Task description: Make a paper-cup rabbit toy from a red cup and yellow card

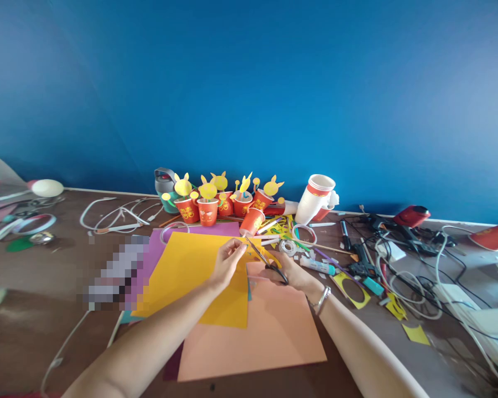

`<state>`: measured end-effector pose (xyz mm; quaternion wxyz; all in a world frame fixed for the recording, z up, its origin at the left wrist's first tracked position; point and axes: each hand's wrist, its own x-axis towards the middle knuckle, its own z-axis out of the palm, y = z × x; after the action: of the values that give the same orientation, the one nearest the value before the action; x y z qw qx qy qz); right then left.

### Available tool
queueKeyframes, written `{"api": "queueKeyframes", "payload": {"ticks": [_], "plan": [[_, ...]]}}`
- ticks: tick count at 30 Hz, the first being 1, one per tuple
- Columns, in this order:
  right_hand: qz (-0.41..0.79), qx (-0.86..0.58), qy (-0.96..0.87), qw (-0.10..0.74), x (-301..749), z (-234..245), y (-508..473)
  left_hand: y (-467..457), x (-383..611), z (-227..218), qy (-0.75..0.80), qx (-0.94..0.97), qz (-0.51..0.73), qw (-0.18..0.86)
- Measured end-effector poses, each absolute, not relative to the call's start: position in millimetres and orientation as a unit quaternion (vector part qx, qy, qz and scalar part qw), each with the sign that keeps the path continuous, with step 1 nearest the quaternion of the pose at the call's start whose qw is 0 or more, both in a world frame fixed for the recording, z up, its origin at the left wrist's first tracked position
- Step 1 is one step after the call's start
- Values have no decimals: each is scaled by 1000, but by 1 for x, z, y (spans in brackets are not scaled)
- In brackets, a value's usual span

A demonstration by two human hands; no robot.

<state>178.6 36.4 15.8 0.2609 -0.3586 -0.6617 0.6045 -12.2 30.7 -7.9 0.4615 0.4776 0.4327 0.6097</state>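
Note:
My right hand [289, 271] grips a pair of scissors [258, 253] by their black handles, and the blades point up and left toward my other hand. The fingertips of my left hand [228, 260] are pinched together close to the blade tips; whatever sits between them is too small to make out. Under the hands lie a yellow-orange sheet of paper [191, 276] and a peach sheet [253, 342], partly overlapping. A purple sheet [151, 251] shows beneath them at the left. Just beyond my fingers a red paper cup [252, 220] leans over.
Red cups with yellow paper figures [208, 205] stand against the blue wall. Right of them is a stack of white cups [313, 199]. Yellow paper scraps [351, 290], a glue stick [317, 266], a tape roll [288, 246] and tangled cables [415, 287] cover the right side.

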Motion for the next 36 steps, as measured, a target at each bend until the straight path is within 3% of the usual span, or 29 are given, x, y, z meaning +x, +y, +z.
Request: {"api": "queueKeyframes", "payload": {"ticks": [28, 36], "plan": [[610, -372, -677, 175, 187, 16, 43, 33, -15, -9, 447, 462, 615, 456], [635, -338, -640, 269, 186, 12, 47, 31, -13, -7, 458, 501, 594, 432]]}}
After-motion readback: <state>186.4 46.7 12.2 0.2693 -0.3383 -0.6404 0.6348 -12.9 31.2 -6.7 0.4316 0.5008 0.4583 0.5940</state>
